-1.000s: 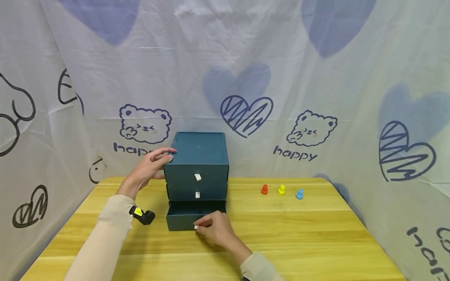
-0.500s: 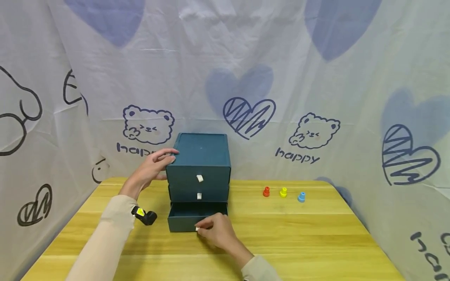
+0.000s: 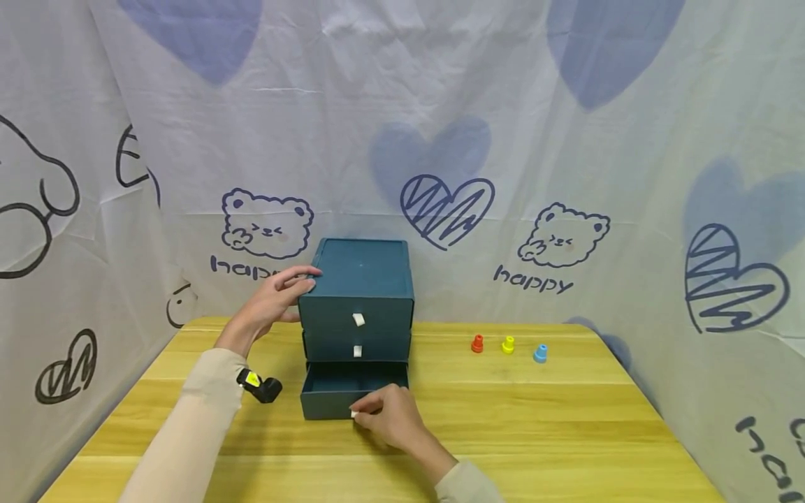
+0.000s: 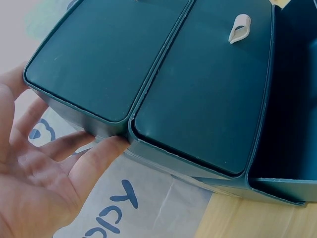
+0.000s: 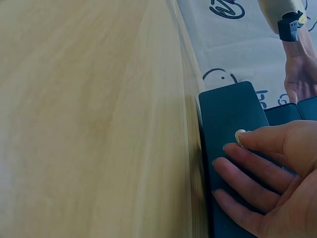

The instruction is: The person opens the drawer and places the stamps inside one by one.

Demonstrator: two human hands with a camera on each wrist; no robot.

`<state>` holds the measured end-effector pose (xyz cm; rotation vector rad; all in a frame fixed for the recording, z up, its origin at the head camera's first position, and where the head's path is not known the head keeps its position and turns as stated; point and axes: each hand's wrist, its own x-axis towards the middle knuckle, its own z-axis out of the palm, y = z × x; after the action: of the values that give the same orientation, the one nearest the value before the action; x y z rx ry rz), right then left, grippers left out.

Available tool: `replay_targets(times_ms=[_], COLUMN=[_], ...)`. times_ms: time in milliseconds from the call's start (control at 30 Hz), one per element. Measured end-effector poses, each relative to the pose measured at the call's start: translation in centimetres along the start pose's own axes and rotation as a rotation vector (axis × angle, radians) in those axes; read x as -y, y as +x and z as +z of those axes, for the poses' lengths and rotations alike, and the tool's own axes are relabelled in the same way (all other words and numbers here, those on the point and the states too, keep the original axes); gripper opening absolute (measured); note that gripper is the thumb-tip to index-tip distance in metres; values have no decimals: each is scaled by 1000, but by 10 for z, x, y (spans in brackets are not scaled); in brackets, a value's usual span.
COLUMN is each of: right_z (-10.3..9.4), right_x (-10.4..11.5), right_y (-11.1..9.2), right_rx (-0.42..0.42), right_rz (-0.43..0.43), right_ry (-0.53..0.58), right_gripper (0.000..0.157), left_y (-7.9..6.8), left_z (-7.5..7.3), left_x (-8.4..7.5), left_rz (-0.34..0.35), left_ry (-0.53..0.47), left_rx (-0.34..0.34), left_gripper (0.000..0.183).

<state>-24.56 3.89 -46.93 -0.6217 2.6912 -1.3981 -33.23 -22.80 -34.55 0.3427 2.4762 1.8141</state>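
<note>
**Teal plastic three-drawer cabinet (image 3: 361, 269), its lowest drawer (image 3: 327, 406) out**

Head view: the cabinet stands on the pale yellow, wood-grained tabletop (image 3: 534, 426). The left hand (image 3: 267, 304) rests at its ten o'clock, fingers on the upper edge and side, probably to steady the light-looking shell against a pull from the front. At five o'clock the right hand (image 3: 395, 419) holds the small white loop tab (image 3: 355, 414) of the lowest drawer, the natural place to draw on it. Toward three o'clock, three small stepped caps, one red (image 3: 478, 344), one yellow (image 3: 508, 345) and one blue (image 3: 540, 353), sit in a loose row well apart from the cabinet, perhaps to leave the front free.

Left wrist view: the left hand's fingers are spread wide along the cabinet's side and touch its edges; how hard they press, I cannot tell. The middle drawer's white loop (image 4: 240, 29) hangs free, that drawer being closed.

Right wrist view: fingers pinch narrowly on the tab, suiting so small a pull. The others reach loosely toward six o'clock before the drawer front; whether they touch it is unclear.
</note>
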Motion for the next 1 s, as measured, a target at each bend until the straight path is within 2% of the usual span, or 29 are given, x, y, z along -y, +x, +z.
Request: replay_targets(times_ms=[500, 1000], right_z=[-2, -1], right_x=[1, 7], right_y=[-6, -16], right_rx=[1, 60], right_rz=[-24, 23], right_ry=[5, 64], right_gripper=[6, 7], left_y=[1, 0], left_z=[2, 0], left_x=[1, 1], left_rz=[13, 14], left_ry=[-2, -8], left_rx=[4, 0], left_gripper=[55, 55])
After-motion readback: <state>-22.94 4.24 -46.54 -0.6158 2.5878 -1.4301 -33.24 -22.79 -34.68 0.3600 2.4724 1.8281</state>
